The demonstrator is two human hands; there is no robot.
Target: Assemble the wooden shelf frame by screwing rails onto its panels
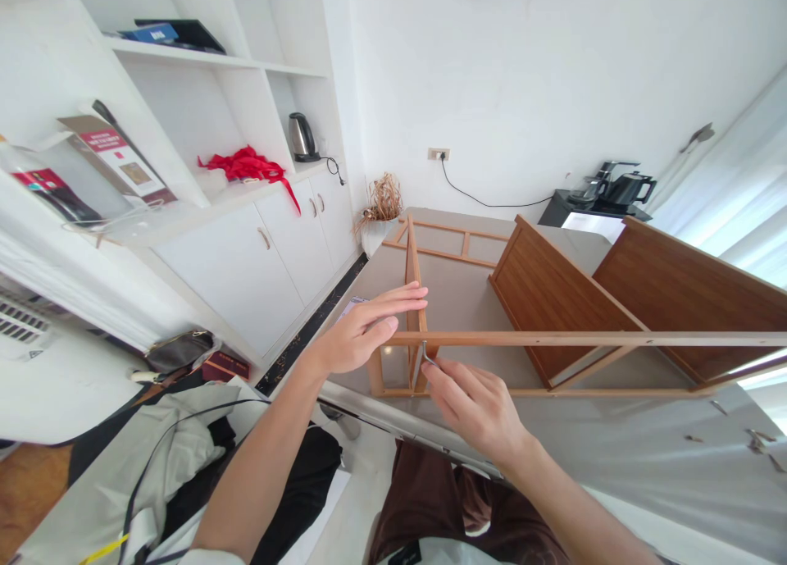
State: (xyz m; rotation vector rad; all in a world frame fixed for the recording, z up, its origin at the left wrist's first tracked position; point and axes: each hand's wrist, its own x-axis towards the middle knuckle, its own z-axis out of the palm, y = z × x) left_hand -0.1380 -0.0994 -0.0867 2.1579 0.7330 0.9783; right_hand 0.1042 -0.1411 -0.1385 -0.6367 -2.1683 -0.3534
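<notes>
A wooden shelf frame (578, 339) lies on its side across the grey table (664, 450), its brown shelf boards (553, 294) standing on edge. My right hand (476, 405) pinches a small bent hex key (425, 352), whose tip meets the near rail by the left shelf board (413, 261). My left hand (362, 327) is stretched out with its fingers straight and rests against that board's upper edge. Whether a screw sits under the key's tip is too small to tell.
Loose small metal parts (759, 444) lie on the table at the right. A kettle (633, 189) stands on a black stand at the back right. White cabinets (246, 261) line the left wall, with a dried plant (382, 200) beyond. Clothes (172, 434) are heaped at lower left.
</notes>
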